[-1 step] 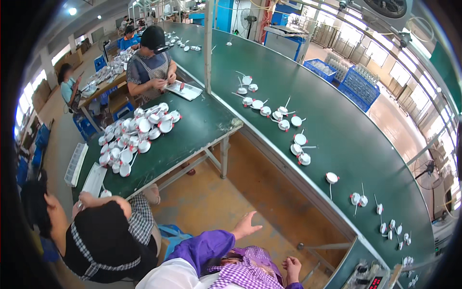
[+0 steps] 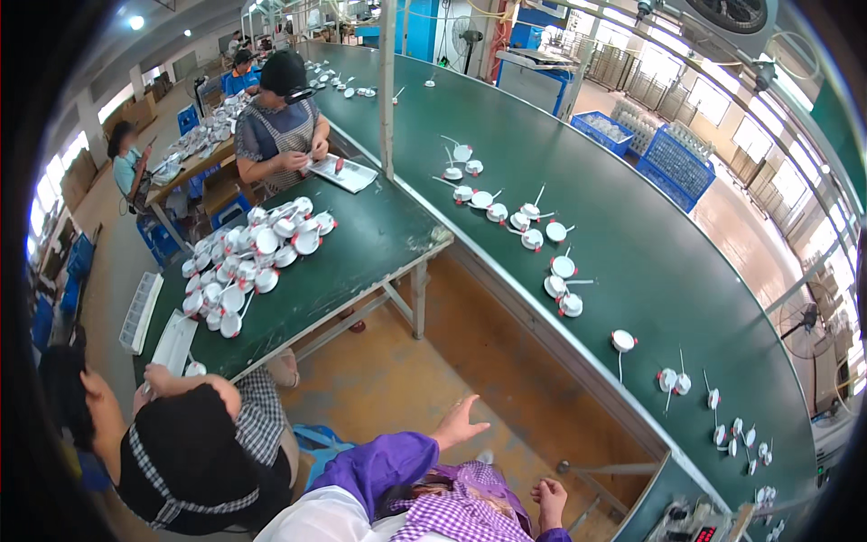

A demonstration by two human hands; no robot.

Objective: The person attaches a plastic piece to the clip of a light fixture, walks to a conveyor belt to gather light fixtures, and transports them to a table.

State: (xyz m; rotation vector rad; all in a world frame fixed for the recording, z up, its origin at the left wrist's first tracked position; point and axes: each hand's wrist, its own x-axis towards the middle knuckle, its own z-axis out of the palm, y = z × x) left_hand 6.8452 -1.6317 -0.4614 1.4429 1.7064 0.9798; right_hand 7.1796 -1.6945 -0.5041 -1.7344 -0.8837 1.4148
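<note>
Left hand (image 2: 459, 422) spread open, empty, over the floor; right hand (image 2: 549, 502) loosely curled, empty; nearest white round lamps (image 2: 673, 381) lie ahead-right on the green surface (image 2: 632, 226), closer to right hand.

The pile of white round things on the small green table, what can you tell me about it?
The pile of white round parts looks like shallow plastic discs, many with thin white wires sticking out. They lie jumbled, some overlapping, across the left half of the small green table, between two seated workers. No hands touch them. A flat white tray lies just beside the pile's lower end.
</note>
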